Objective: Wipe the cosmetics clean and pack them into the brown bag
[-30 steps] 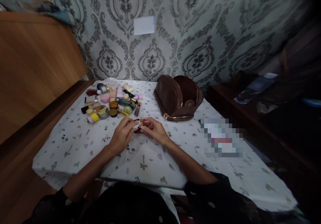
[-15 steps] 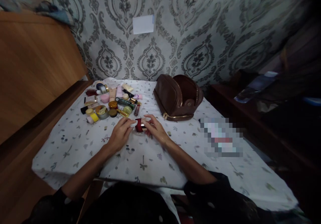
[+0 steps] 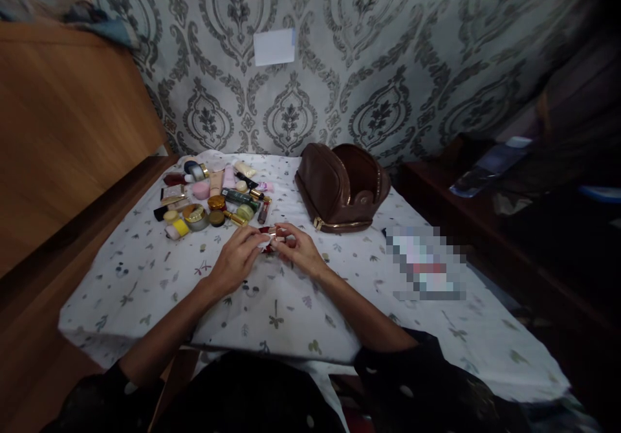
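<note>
My right hand (image 3: 301,252) is closed around a small dark red cosmetic jar (image 3: 265,230) with a shiny gold-toned band, just above the cloth. From the other side, my left hand (image 3: 233,258) pinches a small white wipe (image 3: 264,242) and presses it against the jar. Fingers and wipe cover much of the jar. Beyond my left hand lie several cosmetics, among them a green round jar (image 3: 245,212), a gold tube (image 3: 235,217) and an amber jar (image 3: 217,202).
An unzipped brown toiletry bag (image 3: 324,184) stands at the back of the table. A blurred-out flat item (image 3: 427,265) lies to the right on the patterned tablecloth (image 3: 194,316). A wooden cabinet (image 3: 72,109) borders the left side; a clear plastic bottle (image 3: 490,167) is at right.
My left hand has moved right, bringing the white wipe over the front of the red jar. The jar is now more covered by fingers and wipe.
</note>
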A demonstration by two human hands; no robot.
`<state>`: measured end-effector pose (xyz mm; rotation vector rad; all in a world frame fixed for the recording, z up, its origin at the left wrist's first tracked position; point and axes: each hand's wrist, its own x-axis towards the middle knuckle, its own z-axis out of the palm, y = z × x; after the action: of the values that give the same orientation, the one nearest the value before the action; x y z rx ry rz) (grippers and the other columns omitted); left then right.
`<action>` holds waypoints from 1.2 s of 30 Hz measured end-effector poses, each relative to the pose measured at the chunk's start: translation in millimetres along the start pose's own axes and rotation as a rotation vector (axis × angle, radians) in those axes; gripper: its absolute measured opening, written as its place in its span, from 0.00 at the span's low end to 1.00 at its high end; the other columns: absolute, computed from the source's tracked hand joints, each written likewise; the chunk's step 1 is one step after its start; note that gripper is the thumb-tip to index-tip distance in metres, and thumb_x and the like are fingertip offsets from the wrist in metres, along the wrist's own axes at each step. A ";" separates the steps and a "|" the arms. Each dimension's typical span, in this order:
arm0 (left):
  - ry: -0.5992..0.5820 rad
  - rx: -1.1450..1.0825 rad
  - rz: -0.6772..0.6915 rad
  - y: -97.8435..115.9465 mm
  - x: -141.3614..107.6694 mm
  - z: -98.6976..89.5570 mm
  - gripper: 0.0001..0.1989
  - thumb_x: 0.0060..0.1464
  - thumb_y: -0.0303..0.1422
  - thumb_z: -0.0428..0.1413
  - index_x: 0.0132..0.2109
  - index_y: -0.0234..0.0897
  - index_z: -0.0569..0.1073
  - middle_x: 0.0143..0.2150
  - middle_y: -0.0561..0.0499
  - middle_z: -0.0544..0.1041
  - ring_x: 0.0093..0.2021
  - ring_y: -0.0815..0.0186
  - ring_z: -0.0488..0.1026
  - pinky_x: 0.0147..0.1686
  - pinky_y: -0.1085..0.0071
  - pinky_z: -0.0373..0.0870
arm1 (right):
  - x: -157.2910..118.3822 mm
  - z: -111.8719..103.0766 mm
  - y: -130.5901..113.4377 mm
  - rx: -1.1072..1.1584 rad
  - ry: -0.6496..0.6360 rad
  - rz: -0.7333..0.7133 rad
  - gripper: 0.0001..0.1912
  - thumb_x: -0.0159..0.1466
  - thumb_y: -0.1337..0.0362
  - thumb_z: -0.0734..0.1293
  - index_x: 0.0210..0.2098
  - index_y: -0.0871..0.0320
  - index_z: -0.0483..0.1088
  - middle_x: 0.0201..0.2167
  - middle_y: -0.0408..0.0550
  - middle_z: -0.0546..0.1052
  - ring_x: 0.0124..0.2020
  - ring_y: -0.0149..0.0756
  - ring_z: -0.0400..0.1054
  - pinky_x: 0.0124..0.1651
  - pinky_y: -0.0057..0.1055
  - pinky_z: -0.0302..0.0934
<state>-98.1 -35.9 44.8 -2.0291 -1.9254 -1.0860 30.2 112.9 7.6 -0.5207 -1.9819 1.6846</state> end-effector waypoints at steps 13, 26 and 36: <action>-0.026 0.040 0.139 -0.6 -12.9 -7.4 0.15 0.65 0.25 0.46 0.54 0.38 0.72 0.47 0.43 0.73 0.48 0.60 0.69 0.46 0.63 0.70 | -3.2 3.1 -10.3 -0.023 0.060 0.153 0.23 0.56 0.42 0.69 0.35 0.57 0.68 0.21 0.40 0.72 0.17 0.28 0.63 0.18 0.25 0.57; -0.015 -0.125 -0.085 -15.9 -4.6 -1.9 0.14 0.63 0.29 0.49 0.52 0.39 0.74 0.46 0.45 0.71 0.48 0.60 0.70 0.50 0.62 0.69 | -1.1 -4.4 -6.1 -0.017 -0.048 0.033 0.24 0.57 0.48 0.69 0.47 0.55 0.68 0.30 0.40 0.71 0.20 0.26 0.61 0.19 0.22 0.54; 0.004 -0.153 -0.133 -14.5 7.4 -2.6 0.13 0.63 0.30 0.49 0.50 0.38 0.74 0.44 0.47 0.72 0.47 0.61 0.71 0.48 0.64 0.69 | -1.9 -1.7 -8.8 -0.085 0.038 -0.031 0.21 0.55 0.49 0.71 0.42 0.56 0.72 0.35 0.45 0.74 0.25 0.29 0.66 0.24 0.25 0.59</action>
<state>-112.9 -28.8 45.7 -1.9947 -2.0588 -1.3044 32.9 111.6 16.3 -0.5457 -2.0313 1.5659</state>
